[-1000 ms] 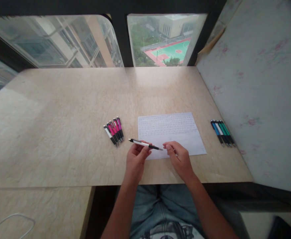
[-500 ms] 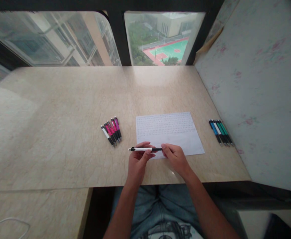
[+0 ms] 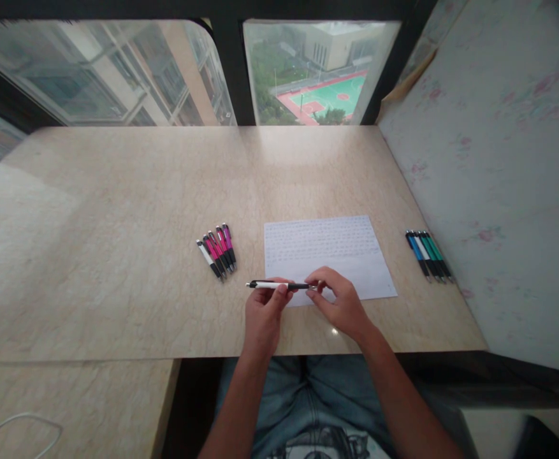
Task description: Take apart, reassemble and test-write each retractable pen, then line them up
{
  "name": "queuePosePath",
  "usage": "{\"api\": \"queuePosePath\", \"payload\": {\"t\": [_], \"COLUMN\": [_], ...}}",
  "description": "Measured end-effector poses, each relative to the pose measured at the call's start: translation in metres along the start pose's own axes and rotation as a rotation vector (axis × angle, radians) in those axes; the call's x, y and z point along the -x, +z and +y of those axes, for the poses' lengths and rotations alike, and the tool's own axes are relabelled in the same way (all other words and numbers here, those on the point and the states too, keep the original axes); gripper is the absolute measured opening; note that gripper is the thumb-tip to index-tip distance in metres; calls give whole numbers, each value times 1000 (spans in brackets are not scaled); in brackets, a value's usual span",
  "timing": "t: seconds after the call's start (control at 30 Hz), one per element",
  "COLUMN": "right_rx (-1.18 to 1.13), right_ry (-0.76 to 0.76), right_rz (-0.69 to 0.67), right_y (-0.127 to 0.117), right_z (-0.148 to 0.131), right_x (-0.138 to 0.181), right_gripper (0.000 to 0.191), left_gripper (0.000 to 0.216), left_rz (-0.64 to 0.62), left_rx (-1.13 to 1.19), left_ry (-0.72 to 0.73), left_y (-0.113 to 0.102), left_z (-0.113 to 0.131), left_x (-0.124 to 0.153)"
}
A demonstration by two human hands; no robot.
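A white and black pen (image 3: 268,285) lies level across my left hand (image 3: 262,322), above the near edge of a sheet of paper. My left thumb and fingers are closed round its barrel, and its clip end points left. At the other end, my right hand (image 3: 340,304) has its thumb and forefinger curled round the silvery tip in a loose pinch. Below, the white sheet (image 3: 324,245) carries rows of handwriting on its upper part; my hands cover some of its lower edge.
Several pink, purple and white pens (image 3: 217,252) lie side by side left of the paper. Another row of blue, white and green pens (image 3: 429,256) lies on the right, near the patterned wall (image 3: 513,191). A pale cable (image 3: 25,416) rests on the lower left surface.
My right forefinger has lifted and bent, so its fingers now arch round the tip, which shows between them. My left hand keeps the pen nearly in place.
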State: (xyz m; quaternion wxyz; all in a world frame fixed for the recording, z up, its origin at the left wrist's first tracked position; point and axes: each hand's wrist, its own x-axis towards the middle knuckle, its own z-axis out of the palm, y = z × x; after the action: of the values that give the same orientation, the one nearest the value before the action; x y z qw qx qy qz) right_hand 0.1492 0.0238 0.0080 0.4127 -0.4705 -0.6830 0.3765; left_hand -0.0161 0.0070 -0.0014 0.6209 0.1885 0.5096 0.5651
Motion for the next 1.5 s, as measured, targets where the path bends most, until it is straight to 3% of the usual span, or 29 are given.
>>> {"api": "queuePosePath", "payload": {"t": [0.13, 0.23, 0.43, 0.7, 0.93, 1.03, 1.17, 1.33, 1.5], "right_rx": [-46, -29, -95, -103, -147, -49, 267, 586, 685], "right_ry": [186, 240, 165, 270, 272, 237, 163, 120, 143], "right_rz": [59, 14, 29, 21, 97, 157, 204, 93, 3], "right_y": [3, 2, 1, 3, 2, -1, -4, -1, 3], "right_z": [6, 8, 5, 5, 8, 11, 18, 25, 23], "right_x": [1, 1, 1, 0, 2, -2, -15, -39, -57], "right_gripper": [22, 40, 12, 30, 16, 13, 6, 10, 12], "left_gripper": [25, 24, 26, 26, 28, 29, 28, 27, 25], "left_rz": [-2, -12, -12, 4, 20, 31, 23, 20, 18], "left_rx": [2, -20, -17, 34, 71, 71, 75, 93, 92], "left_ry": [7, 12, -9, -21, -27, -20, -4, -8, 3], "left_y": [-2, -1, -3, -3, -5, -6, -7, -8, -8], "left_z": [-1, 0, 3, 3, 3, 1, 0, -1, 2], "left_x": [-2, -1, 0, -2, -4, -4, -5, -6, -3]}}
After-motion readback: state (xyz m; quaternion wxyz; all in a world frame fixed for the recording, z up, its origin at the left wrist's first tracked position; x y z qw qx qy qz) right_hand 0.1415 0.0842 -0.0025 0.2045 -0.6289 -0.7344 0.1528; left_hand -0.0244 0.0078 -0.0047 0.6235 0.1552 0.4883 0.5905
